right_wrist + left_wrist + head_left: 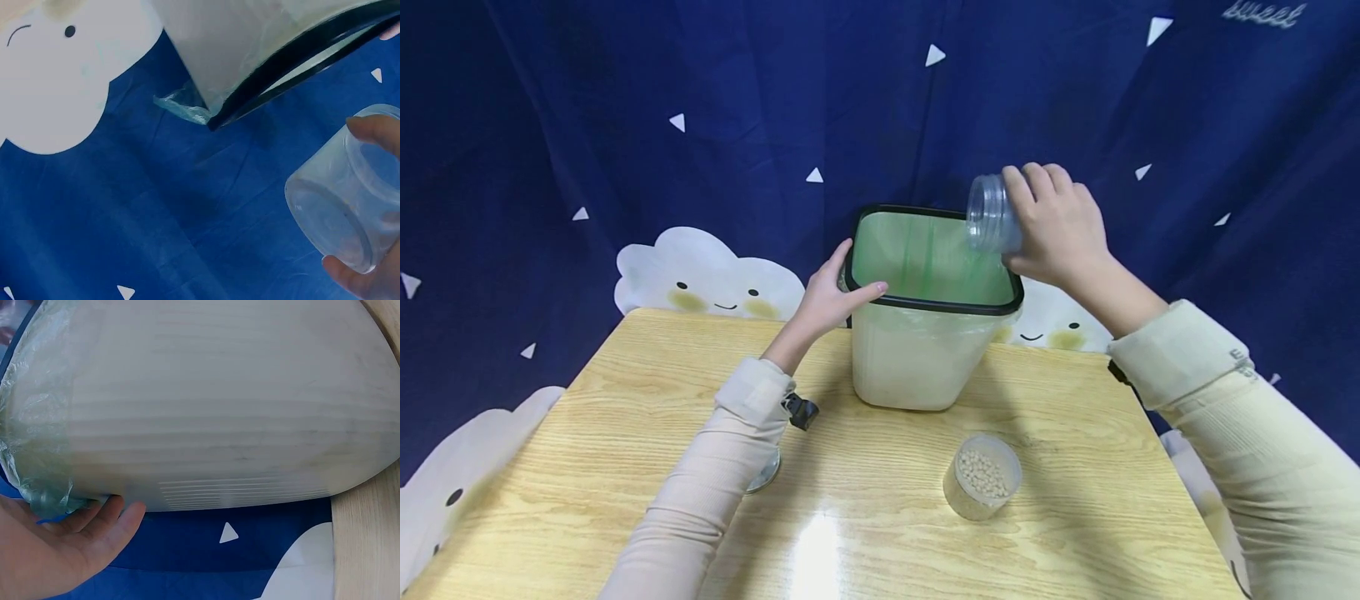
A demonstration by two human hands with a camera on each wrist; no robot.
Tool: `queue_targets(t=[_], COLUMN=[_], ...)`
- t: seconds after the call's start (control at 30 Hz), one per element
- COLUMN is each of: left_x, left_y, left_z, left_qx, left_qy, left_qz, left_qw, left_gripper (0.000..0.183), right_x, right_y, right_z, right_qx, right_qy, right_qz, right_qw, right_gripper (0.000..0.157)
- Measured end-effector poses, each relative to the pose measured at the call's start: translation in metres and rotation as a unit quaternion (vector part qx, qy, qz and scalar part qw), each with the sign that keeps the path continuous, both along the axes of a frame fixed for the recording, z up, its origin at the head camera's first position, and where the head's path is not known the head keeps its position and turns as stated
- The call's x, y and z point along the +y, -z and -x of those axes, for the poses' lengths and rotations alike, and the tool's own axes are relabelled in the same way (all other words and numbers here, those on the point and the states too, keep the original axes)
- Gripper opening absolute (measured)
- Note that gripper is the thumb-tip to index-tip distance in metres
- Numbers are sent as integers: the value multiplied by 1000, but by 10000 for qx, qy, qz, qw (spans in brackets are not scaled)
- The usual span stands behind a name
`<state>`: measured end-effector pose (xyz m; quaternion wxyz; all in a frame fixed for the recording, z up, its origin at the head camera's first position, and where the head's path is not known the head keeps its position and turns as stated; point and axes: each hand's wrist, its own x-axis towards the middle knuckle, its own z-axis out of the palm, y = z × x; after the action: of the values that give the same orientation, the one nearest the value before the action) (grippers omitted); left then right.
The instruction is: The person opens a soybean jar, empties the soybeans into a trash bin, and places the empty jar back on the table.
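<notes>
A whitish trash can (917, 358) with a black rim and a green plastic liner (887, 250) stands at the back of the table. My left hand (831, 296) grips its rim at the left, thumb over the top edge and fingers outside; the left wrist view shows those fingers (109, 528) by the bunched liner. Above the can's right rim, my right hand (1056, 221) holds a clear plastic jar (992, 212) tipped on its side, mouth facing left over the opening. In the right wrist view the jar (331, 200) looks see-through, with no contents showing.
A small round container (981, 479) of pale beads or pellets sits on the wooden table (865, 492), in front of the can. A shiny round disc (765, 475) lies partly hidden under my left forearm. Behind the table hangs a dark blue curtain (760, 100).
</notes>
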<state>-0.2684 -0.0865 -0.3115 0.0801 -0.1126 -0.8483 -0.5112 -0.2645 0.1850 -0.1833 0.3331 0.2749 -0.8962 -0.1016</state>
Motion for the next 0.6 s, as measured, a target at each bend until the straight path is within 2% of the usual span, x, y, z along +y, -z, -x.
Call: queue_targets(t=[0.17,0.4,0.6], left_x=[-1,-1,-1], left_y=[0,1,0], left_z=[0,-1,-1], left_qx=[2,-6,13], left_qy=[15,56,48], left_qz=[-14,-42,-21], left_qw=[10000,10000,10000], left_gripper=[89,89,89], right_x=[2,0,-1], right_y=[-1,-3,-3], right_z=[-11,-33,-46], right_qx=[-285,-1051,-1266], right_qy=[11,225,-76], right_qz=[669,1615,2162], right_qw=[9974,9810,9681], right_gripper=[89,94,91])
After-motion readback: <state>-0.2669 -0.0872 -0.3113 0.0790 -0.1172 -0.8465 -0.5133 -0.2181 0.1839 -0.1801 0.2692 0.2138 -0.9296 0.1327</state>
